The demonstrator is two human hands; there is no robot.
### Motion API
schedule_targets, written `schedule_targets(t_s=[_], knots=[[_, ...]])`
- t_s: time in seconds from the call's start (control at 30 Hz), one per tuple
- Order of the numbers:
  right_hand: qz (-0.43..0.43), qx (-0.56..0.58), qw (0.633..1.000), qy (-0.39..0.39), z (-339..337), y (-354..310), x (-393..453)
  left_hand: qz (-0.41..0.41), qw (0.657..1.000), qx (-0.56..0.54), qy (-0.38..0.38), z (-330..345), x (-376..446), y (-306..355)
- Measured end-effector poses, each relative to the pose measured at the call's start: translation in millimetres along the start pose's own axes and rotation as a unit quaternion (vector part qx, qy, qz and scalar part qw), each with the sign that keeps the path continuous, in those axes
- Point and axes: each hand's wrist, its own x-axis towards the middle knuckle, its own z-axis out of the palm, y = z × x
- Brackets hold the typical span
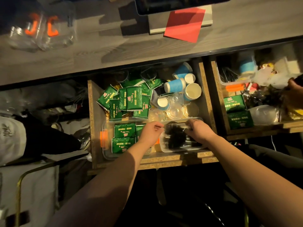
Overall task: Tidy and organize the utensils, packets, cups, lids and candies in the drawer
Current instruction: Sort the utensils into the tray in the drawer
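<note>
- Open drawer (93,122) sits in the middle of the frame, with both arms reaching in from the bottom.
- Left hand (150,134) is at the lower centre, over the gap between two clear tubs. Its fingers are curled and seem to pinch something thin and dark, but it's too blurry to be sure.
- Right hand (199,130) is just to the right of it, fingers curled down onto the pile of black utensils (176,138) in the smaller clear container (164,147). Looks like it's gripping a few.
- The bigger clear tub (106,153), with an orange clip, sits lower left in the drawer and holds a few green packets (124,130) lying flat.
- Above it there's a messy heap of loose green packets (133,99), centre of the frame.
- Blue paper cups (174,85) lie tipped over in the drawer's upper right, with clear plastic lids (174,110) just below them.
- Second drawer (218,99) at the right edge is crammed with similar stuff, and another person's hand (293,83) is in there.
- Red paper (185,24) sits on the counter up top.
</note>
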Motion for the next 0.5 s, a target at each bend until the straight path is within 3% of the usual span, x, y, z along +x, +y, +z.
schedule_targets(t_s=[0.2, 0.5], knots=[[-0.066, 0.025, 0.991, 0.115, -8.9, -64.1, 34.2, 0.005, 0.994, -0.019, 0.104, -48.3, 14.4, -7.6], [-0.047, -0.057, 0.994, 0.085, 1.5, -141.4, 107.3, 0.003, 0.977, -0.004, 0.213, -108.2, 55.8, -35.1]])
